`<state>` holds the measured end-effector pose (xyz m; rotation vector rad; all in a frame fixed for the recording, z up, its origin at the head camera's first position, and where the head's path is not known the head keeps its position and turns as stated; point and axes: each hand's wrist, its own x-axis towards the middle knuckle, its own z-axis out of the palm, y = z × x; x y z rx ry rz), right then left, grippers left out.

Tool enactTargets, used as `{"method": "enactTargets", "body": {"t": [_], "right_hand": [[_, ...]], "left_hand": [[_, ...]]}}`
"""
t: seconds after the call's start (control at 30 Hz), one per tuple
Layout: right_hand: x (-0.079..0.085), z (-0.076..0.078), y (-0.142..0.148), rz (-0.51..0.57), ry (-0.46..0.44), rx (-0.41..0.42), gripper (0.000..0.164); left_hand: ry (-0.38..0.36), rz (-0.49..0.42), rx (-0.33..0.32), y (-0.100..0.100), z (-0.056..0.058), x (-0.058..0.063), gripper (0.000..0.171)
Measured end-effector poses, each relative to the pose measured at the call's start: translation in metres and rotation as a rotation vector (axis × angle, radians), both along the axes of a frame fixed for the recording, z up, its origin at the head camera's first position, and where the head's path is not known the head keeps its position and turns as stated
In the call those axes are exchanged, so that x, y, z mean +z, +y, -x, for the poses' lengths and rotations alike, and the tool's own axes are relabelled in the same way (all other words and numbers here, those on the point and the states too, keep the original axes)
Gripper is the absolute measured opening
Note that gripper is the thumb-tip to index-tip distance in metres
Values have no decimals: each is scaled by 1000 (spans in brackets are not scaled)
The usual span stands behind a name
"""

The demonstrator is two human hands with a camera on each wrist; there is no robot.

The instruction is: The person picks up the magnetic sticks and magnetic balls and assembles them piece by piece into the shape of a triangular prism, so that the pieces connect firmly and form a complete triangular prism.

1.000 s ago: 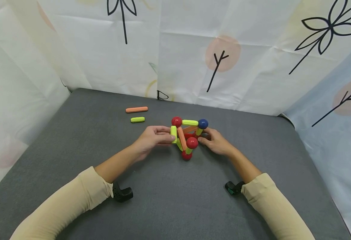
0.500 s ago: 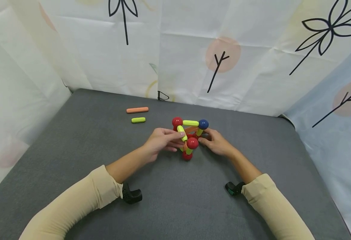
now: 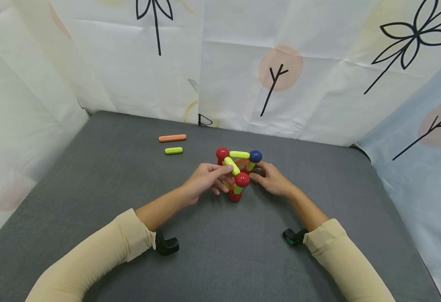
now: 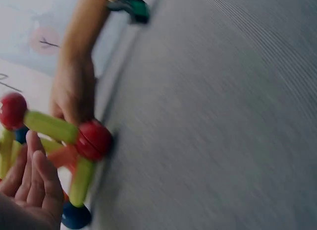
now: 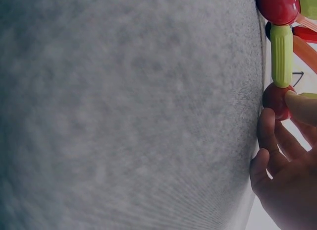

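A small frame of magnetic rods and balls stands on the table in front of both hands. Its top shows a red ball, a blue ball and a nearer red ball. Between thumb and fingers my left hand pinches a yellow-green rod, which spans from the far red ball to the near one. In the right wrist view, my right hand grips a lower red ball at the base, under an upright yellow-green rod. Orange rods inside the frame are partly hidden.
An orange rod and a short yellow-green rod lie loose, back left on the grey table. White patterned cloth hangs behind the table. Black wrist devices sit at both sleeves.
My left hand has moved right with the yellow-green rod, turning it from upright to slanted, and brought it between the two red balls on top. My right hand has stayed put.
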<state>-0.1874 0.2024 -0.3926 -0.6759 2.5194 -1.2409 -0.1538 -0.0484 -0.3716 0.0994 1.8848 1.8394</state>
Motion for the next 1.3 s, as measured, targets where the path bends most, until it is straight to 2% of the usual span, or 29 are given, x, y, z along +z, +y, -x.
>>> {"method": "enactTargets", "body": {"t": [0.07, 0.17, 0.3, 0.4, 0.5, 0.63, 0.8, 0.97, 1.13, 1.3], "right_hand": [[1, 0, -1, -4, 3, 1, 34], [0, 1, -1, -9, 6, 0, 33], [0, 1, 0, -17, 19, -4, 33], [1, 0, 2, -38, 48, -14, 32], [2, -1, 4, -65, 85, -21, 31], [5, -4, 6, -85, 91, -15, 32], [6, -7, 9, -95, 77, -4, 30], [4, -8, 13, -69, 45, 45, 27], [3, -10, 15, 16, -11, 104, 24], [0, -11, 14, 80, -55, 115, 29]], "left_hand": [[65, 43, -62, -3, -1, -5, 31], [237, 166, -214, -6, -2, -10, 28], [484, 319, -398, -7, -5, -14, 44], [581, 392, -432, -7, -7, -14, 56], [635, 473, -394, -7, -9, -16, 60], [663, 556, -308, -11, -7, -17, 59], [666, 552, -246, -17, 3, -20, 42], [649, 487, -236, -25, 15, -26, 40], [580, 388, -247, -32, 27, -29, 45], [540, 364, -275, -34, 33, -28, 46]]}}
